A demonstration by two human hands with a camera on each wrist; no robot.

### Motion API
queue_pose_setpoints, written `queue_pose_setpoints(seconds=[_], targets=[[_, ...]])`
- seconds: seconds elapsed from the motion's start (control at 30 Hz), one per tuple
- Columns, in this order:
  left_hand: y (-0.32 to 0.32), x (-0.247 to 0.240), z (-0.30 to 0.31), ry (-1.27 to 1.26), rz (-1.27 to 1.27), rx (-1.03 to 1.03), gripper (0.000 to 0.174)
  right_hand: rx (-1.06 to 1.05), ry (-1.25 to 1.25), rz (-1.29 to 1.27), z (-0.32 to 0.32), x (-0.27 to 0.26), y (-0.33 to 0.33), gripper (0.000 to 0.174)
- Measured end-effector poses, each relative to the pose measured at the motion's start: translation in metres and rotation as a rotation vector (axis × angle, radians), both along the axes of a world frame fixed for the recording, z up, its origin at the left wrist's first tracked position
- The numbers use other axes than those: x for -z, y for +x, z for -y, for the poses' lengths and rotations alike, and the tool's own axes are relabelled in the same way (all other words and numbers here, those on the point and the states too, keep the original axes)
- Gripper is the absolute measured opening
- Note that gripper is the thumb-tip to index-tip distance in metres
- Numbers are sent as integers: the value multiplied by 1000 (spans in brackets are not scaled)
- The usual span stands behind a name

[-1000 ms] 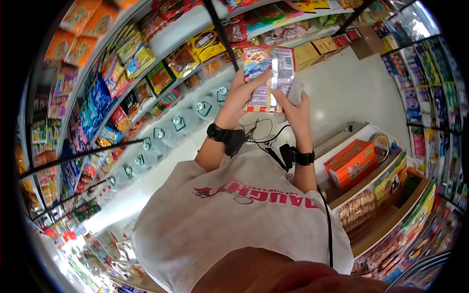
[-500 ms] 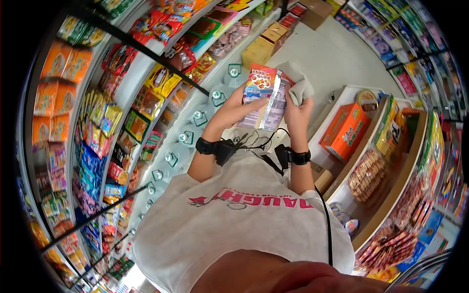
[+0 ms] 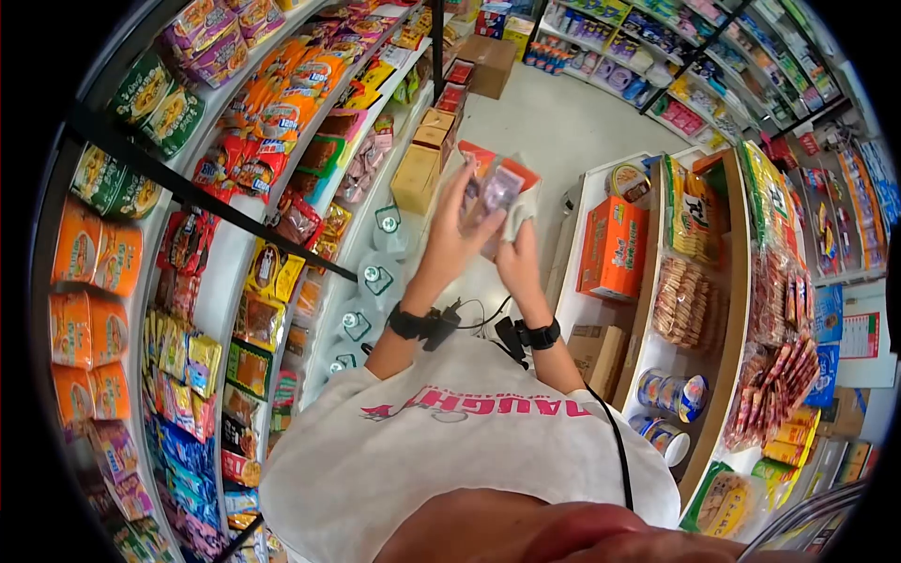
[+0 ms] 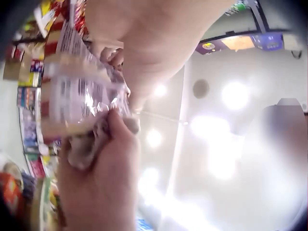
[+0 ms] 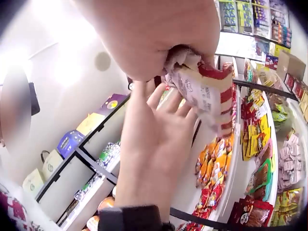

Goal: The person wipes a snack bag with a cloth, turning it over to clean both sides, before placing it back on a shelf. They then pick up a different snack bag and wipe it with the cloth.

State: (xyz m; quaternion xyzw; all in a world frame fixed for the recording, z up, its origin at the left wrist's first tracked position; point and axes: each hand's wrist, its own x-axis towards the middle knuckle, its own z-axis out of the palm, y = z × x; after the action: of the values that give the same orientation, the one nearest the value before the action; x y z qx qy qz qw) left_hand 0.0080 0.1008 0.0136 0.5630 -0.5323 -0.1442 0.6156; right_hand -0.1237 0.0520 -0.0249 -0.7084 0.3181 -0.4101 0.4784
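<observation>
A glossy snack packet (image 3: 504,186), red at the top and pale purple with printed text below, is held up in front of the chest and is blurred. My left hand (image 3: 455,239) grips it from the left, thumb across the near side and fingers along the edge. In my right hand (image 3: 518,263) a crumpled grey cloth (image 3: 522,218) is bunched against the packet's right side. The left wrist view shows the packet's striped edge and barcode side (image 4: 67,98) above the right hand's thumb. Part of the left hand's fingers is hidden behind the packet in the right wrist view.
Shelves of bagged snacks (image 3: 282,113) and instant noodle packs (image 3: 89,328) line the left. Large water bottles (image 3: 378,280) stand at their foot. On the right, a low shelf unit carries an orange box (image 3: 615,246) and cans (image 3: 671,394). Cardboard boxes (image 3: 486,66) sit farther ahead.
The head view has turned, bringing more of the right shelf into view. The packet has tilted in the hands. The right hand has moved with the cloth from the packet's upper right edge to lower down.
</observation>
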Motion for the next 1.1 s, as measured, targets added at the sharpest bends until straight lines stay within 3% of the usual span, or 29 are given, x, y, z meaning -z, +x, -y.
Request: queue_pose_setpoints(seconds=[0.1,0.2,0.23,0.33,0.5,0.6,0.63,0.73,0.83,0.93,0.97,1.03,1.1], targets=[[5,-2,-10,56,-410,227,59,-102,-287,34,-35,-42,34,60],[27,4,-24,202,-973,559,64,-8,-531,-264,-43,-52,43,63],[29,11,-25,170,-1000,515,65,0,-537,-258,-40,-43,47,60],[45,14,-33,349,-772,498,67,-1,-465,-317,-41,-41,60,57],[61,13,-52,364,-1009,613,63,54,-208,-134,-45,-32,89,49],[61,-16,-66,268,-1249,403,66,-25,-535,-317,-54,-43,101,46],[66,-15,-66,254,-1261,428,69,-97,-593,-311,-59,-46,103,45],[60,-1,-63,243,-1317,451,67,78,-528,-403,-59,-41,100,43],[57,18,-55,391,-1207,494,58,189,-81,-354,-40,-32,79,41],[44,37,-43,385,-1295,485,52,255,-216,-316,-40,-14,60,41],[41,45,-36,363,-1306,435,53,292,-403,-457,-50,-11,53,45],[36,29,-28,291,-1471,392,53,103,-463,-473,-69,-17,47,47],[44,40,-19,235,-1527,489,53,-29,-457,-462,-78,-22,40,48]])
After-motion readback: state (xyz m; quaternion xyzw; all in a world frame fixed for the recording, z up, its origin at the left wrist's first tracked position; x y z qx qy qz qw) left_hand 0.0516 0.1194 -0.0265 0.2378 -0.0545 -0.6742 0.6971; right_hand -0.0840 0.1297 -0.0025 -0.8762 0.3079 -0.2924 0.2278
